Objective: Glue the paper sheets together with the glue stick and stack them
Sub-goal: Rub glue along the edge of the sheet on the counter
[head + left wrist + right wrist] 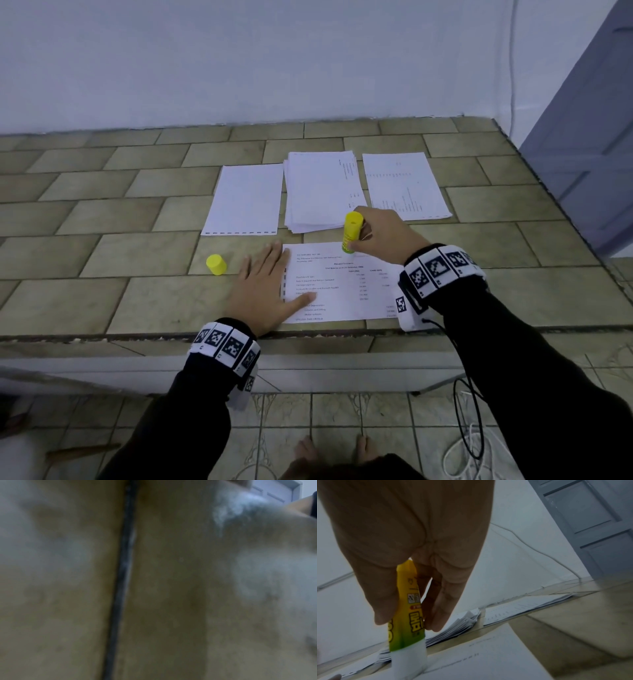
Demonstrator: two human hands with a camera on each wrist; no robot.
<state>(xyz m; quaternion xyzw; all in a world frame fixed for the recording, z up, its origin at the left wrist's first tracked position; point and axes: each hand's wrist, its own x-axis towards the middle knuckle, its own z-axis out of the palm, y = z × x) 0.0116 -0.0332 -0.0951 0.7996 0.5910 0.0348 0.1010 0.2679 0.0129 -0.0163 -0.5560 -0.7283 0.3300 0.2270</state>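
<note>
While the left hand [263, 291] is laid flat with fingers straight on the printed sheet [342, 284], the glue stick [352, 233] is gripped upright by the right hand [383, 236], tip down on the sheet's far edge. Only blurred tile [68, 588] is shown at the left wrist. From the right wrist, fingers [440, 601] are seen wrapped round the glue stick [407, 615].

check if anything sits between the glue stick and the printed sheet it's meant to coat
Nothing visible does. The right hand grips the glue stick, cap off, with its white tip already down on the far edge of the printed sheet. The left hand lies flat on the sheet's left edge, clear of the stick. The cap stands off the sheet.
</note>
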